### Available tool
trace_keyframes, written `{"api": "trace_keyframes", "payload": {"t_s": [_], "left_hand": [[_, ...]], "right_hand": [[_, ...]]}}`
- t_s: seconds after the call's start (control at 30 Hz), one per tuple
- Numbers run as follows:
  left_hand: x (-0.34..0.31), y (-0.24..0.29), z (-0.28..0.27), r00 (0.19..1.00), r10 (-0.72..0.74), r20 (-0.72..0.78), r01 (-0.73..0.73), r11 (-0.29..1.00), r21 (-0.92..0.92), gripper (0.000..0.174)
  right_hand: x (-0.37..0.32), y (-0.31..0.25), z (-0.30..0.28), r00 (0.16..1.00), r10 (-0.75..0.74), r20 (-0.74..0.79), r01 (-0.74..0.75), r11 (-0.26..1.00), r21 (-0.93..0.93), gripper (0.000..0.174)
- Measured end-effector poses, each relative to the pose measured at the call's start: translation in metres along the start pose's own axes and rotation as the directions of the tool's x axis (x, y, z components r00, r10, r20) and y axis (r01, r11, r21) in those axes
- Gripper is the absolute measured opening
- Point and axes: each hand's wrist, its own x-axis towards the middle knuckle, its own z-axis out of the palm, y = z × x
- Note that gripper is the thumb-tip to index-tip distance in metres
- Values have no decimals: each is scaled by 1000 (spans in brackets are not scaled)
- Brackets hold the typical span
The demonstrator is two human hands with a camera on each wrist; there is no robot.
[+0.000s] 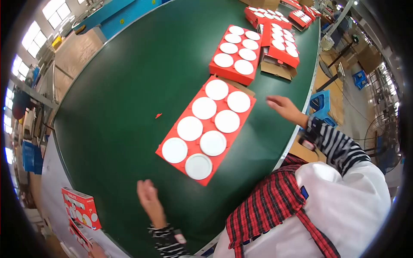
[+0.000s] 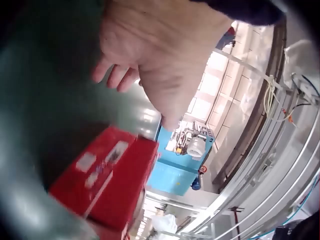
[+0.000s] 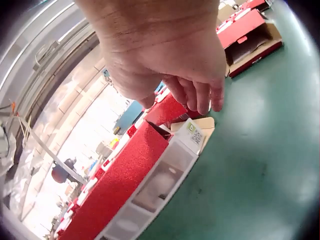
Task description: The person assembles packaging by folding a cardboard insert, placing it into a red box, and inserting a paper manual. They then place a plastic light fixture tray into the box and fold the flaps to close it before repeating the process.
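A long red box point(image 1: 208, 127) with white discs in two rows across its top lies in front of me on the green table. To the left of its near end is my left hand point(image 1: 149, 202), apart from it, fingers loosely bent and holding nothing. Off the box's far right corner, my right hand point(image 1: 287, 110) hovers with relaxed fingers and nothing in its grasp. The right wrist view shows a cardboard flap point(image 3: 207, 131) standing out from the box's end, near the fingertips point(image 3: 202, 106). In the left wrist view, the red box point(image 2: 107, 175) lies beyond the left palm.
Similar red boxes point(image 1: 234, 53) with white discs stand at the table's far right, one with an open end point(image 1: 277, 68). A printed red carton point(image 1: 80, 208) is at the lower left, near another person's hand point(image 1: 97, 250). A red scrap point(image 1: 158, 115) lies on the green tabletop point(image 1: 116, 94).
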Motion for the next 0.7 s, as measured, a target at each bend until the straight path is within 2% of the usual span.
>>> {"api": "trace_keyframes", "payload": {"t_s": [0.03, 0.1, 0.13, 0.17, 0.23, 0.27, 0.3, 0.37, 0.4, 0.43, 0.5, 0.53, 0.6, 0.67, 0.7], "left_hand": [[-21, 7, 27, 993, -32, 112, 44, 994, -103, 64], [-53, 6, 68, 958, -91, 271, 179, 931, -319, 77], [-68, 9, 84, 939, -89, 331, 222, 895, -387, 78], [-78, 17, 96, 924, -116, 365, 260, 889, -376, 74], [-92, 18, 112, 929, -230, 290, 324, 884, -336, 65], [-96, 23, 118, 949, -237, 207, 302, 874, -382, 55], [-96, 26, 118, 950, -239, 199, 298, 883, -363, 55], [-97, 24, 115, 960, -278, -18, 251, 890, -381, 46], [-98, 18, 111, 957, -283, -65, 238, 891, -386, 40], [-97, 21, 108, 958, -279, -59, 237, 894, -380, 40], [-94, 28, 104, 944, -299, -137, 203, 857, -474, 41], [-90, 26, 99, 939, -299, -168, 205, 882, -424, 57], [-78, 23, 92, 936, -299, -185, 191, 874, -447, 56], [-71, 21, 82, 928, -306, -215, 174, 862, -475, 54], [-69, 19, 77, 920, -316, -230, 178, 863, -473, 54]], "right_hand": [[17, 0, 4, 999, -4, 33, 2, 999, 47, 50], [44, -6, 18, 976, 125, 176, -181, 918, 353, 60], [53, -9, 28, 960, 132, 249, -232, 870, 435, 61], [60, -14, 37, 937, 128, 326, -287, 813, 506, 64], [60, -26, 56, 937, 41, 346, -236, 805, 544, 64], [59, -31, 66, 937, -29, 347, -189, 795, 576, 65], [58, -34, 73, 936, -34, 351, -194, 782, 593, 65], [52, -38, 83, 887, -129, 443, -152, 825, 545, 64], [47, -42, 89, 878, -179, 444, -119, 817, 564, 63], [43, -49, 96, 866, -229, 444, -84, 809, 581, 63], [32, -70, 97, 849, -238, 473, -70, 835, 546, 61], [32, -72, 106, 847, -282, 451, -34, 818, 574, 60], [35, -69, 114, 836, -334, 435, 0, 793, 609, 59], [32, -72, 111, 780, -300, 549, 2, 878, 478, 59], [30, -74, 105, 768, -304, 564, -6, 877, 480, 59]]}}
